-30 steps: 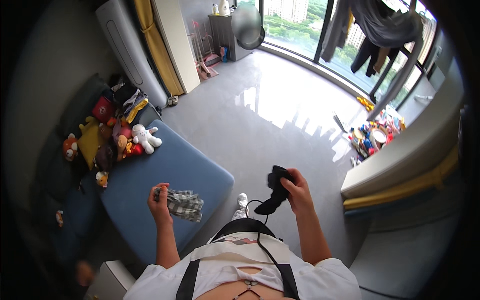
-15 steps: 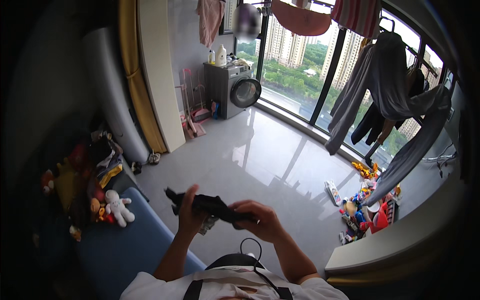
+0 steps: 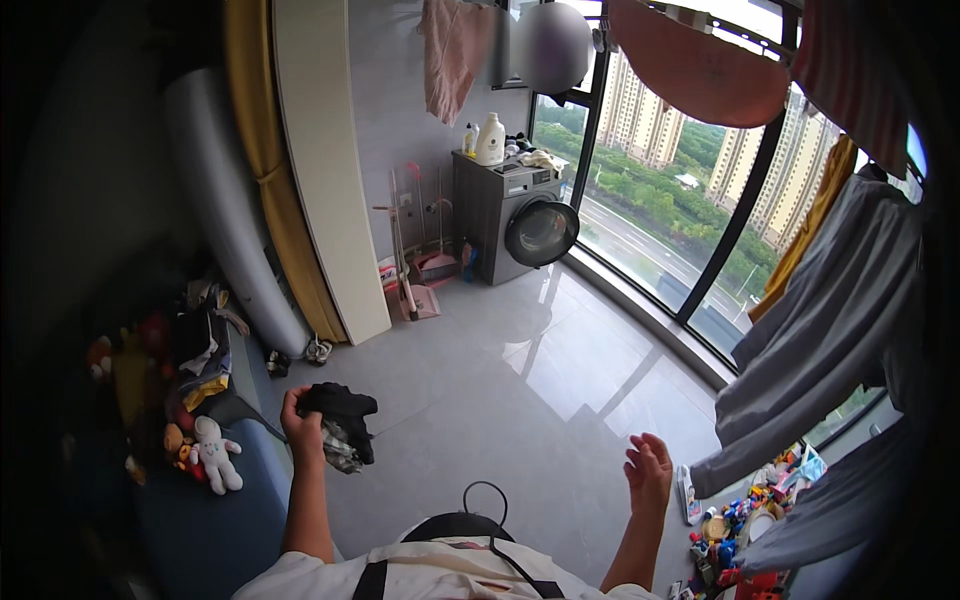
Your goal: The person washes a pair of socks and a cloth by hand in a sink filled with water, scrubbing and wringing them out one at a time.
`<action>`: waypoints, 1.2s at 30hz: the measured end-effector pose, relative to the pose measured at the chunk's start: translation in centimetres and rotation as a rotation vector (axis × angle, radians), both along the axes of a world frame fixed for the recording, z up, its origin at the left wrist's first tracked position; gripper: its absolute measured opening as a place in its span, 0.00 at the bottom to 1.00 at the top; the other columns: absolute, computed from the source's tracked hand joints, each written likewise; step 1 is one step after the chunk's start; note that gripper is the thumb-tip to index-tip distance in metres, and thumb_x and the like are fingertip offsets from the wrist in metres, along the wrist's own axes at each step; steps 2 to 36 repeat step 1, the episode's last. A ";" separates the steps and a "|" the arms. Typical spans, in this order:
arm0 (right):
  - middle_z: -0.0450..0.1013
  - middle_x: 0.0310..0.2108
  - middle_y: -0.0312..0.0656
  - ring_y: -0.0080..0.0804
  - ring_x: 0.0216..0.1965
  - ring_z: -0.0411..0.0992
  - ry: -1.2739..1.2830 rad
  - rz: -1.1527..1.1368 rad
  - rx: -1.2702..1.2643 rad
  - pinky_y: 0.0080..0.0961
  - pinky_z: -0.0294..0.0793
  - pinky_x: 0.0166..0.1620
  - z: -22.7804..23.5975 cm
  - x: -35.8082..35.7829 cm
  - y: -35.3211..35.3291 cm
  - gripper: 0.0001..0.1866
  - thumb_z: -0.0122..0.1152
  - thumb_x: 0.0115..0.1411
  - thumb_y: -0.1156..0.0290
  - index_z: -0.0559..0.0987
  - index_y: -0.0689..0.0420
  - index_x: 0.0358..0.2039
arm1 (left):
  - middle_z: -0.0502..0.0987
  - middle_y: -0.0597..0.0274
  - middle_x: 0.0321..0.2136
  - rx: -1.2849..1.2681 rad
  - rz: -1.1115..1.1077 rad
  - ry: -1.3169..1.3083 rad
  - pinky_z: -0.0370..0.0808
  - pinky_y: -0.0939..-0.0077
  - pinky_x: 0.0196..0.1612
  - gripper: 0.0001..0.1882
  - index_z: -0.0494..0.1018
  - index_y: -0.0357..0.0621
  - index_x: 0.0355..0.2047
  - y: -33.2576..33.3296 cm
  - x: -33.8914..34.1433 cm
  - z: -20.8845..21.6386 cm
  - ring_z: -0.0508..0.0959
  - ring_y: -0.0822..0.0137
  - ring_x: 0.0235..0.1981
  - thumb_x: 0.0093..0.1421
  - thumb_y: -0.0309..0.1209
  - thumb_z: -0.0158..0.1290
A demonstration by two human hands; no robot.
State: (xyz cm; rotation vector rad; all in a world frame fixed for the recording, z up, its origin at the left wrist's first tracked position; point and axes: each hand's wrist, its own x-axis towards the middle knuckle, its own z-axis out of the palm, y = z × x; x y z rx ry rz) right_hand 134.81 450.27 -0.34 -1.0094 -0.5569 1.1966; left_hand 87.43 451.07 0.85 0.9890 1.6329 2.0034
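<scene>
My left hand (image 3: 302, 425) is closed on the edge of a bunched black cloth (image 3: 343, 402), held up over the floor. A crumpled grey-and-white piece (image 3: 342, 448) hangs below it; I cannot tell whether it belongs to the same cloth. Well to the right, my right hand (image 3: 648, 470) is raised, holding nothing, its fingers apart and slightly bent. Beyond it hang long grey garments (image 3: 815, 340) at the window.
A blue couch (image 3: 262, 510) with a white plush toy (image 3: 215, 455) and clothes lies left. Ahead stands a grey washing machine (image 3: 510, 215), its round door (image 3: 543, 233) swung out, beside a pink dustpan (image 3: 418, 300). Toys (image 3: 745, 510) are heaped at right.
My right hand has let go of the black cloth and moved right. My left hand has carried the cloth leftward. The view has shifted, bringing the washing machine closer.
</scene>
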 end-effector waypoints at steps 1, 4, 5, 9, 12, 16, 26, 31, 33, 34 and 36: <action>0.72 0.36 0.41 0.21 0.30 0.71 -0.003 0.015 -0.003 0.12 0.72 0.27 -0.5 0.2 2.3 0.09 0.49 0.57 0.73 0.71 0.56 0.39 | 0.69 0.65 0.29 -0.005 0.019 -0.035 0.65 0.80 0.42 0.12 0.67 0.40 0.31 1.7 -0.1 -0.3 0.68 0.72 0.33 0.44 0.16 0.44; 0.72 0.36 0.41 0.21 0.30 0.71 -0.003 0.015 -0.003 0.12 0.72 0.27 -0.5 0.2 2.3 0.09 0.49 0.57 0.73 0.71 0.56 0.39 | 0.69 0.65 0.29 -0.005 0.019 -0.035 0.65 0.80 0.42 0.12 0.67 0.40 0.31 1.7 -0.1 -0.3 0.68 0.72 0.33 0.44 0.16 0.44; 0.72 0.36 0.41 0.21 0.30 0.71 -0.003 0.015 -0.003 0.12 0.72 0.27 -0.5 0.2 2.3 0.09 0.49 0.57 0.73 0.71 0.56 0.39 | 0.69 0.65 0.29 -0.005 0.019 -0.035 0.65 0.80 0.42 0.12 0.67 0.40 0.31 1.7 -0.1 -0.3 0.68 0.72 0.33 0.44 0.16 0.44; 0.72 0.36 0.41 0.21 0.30 0.71 -0.003 0.015 -0.003 0.12 0.72 0.27 -0.5 0.2 2.3 0.09 0.49 0.57 0.73 0.71 0.56 0.39 | 0.69 0.65 0.29 -0.005 0.019 -0.035 0.65 0.80 0.42 0.12 0.67 0.40 0.31 1.7 -0.1 -0.3 0.68 0.72 0.33 0.44 0.16 0.44; 0.72 0.36 0.41 0.21 0.30 0.71 -0.003 0.015 -0.003 0.12 0.72 0.27 -0.5 0.2 2.3 0.09 0.49 0.57 0.73 0.71 0.56 0.39 | 0.69 0.65 0.29 -0.005 0.019 -0.035 0.65 0.80 0.42 0.12 0.67 0.40 0.31 1.7 -0.1 -0.3 0.68 0.72 0.33 0.44 0.16 0.44; 0.72 0.36 0.41 0.21 0.30 0.71 -0.003 0.015 -0.003 0.12 0.72 0.27 -0.5 0.2 2.3 0.09 0.49 0.57 0.73 0.71 0.56 0.39 | 0.69 0.65 0.29 -0.005 0.019 -0.035 0.65 0.80 0.42 0.12 0.67 0.40 0.31 1.7 -0.1 -0.3 0.68 0.72 0.33 0.44 0.16 0.44; 0.72 0.36 0.41 0.21 0.30 0.71 -0.003 0.015 -0.003 0.12 0.72 0.27 -0.5 0.2 2.3 0.09 0.49 0.57 0.73 0.71 0.56 0.39 | 0.69 0.65 0.29 -0.005 0.019 -0.035 0.65 0.80 0.42 0.12 0.67 0.40 0.31 1.7 -0.1 -0.3 0.68 0.72 0.33 0.44 0.16 0.44; 0.72 0.36 0.41 0.21 0.30 0.71 -0.003 0.015 -0.003 0.12 0.72 0.27 -0.5 0.2 2.3 0.09 0.49 0.57 0.73 0.71 0.56 0.39 | 0.69 0.65 0.29 -0.005 0.019 -0.035 0.65 0.80 0.42 0.12 0.67 0.40 0.31 1.7 -0.1 -0.3 0.68 0.72 0.33 0.44 0.16 0.44; 0.72 0.36 0.41 0.21 0.30 0.71 -0.003 0.015 -0.003 0.12 0.72 0.27 -0.5 0.2 2.3 0.09 0.49 0.57 0.73 0.71 0.56 0.39 | 0.69 0.65 0.29 -0.005 0.019 -0.035 0.65 0.80 0.42 0.12 0.67 0.40 0.31 1.7 -0.1 -0.3 0.68 0.72 0.33 0.44 0.16 0.44; 0.72 0.36 0.41 0.21 0.30 0.71 -0.003 0.015 -0.003 0.12 0.72 0.27 -0.5 0.2 2.3 0.09 0.49 0.57 0.73 0.71 0.56 0.39 | 0.69 0.65 0.29 -0.005 0.019 -0.035 0.65 0.80 0.42 0.12 0.67 0.40 0.31 1.7 -0.1 -0.3 0.68 0.72 0.33 0.44 0.16 0.44; 0.72 0.36 0.41 0.21 0.30 0.71 -0.003 0.015 -0.003 0.12 0.72 0.27 -0.5 0.2 2.3 0.09 0.49 0.57 0.73 0.71 0.56 0.39 | 0.69 0.65 0.29 -0.005 0.019 -0.035 0.65 0.80 0.42 0.12 0.67 0.40 0.31 1.7 -0.1 -0.3 0.68 0.72 0.33 0.44 0.16 0.44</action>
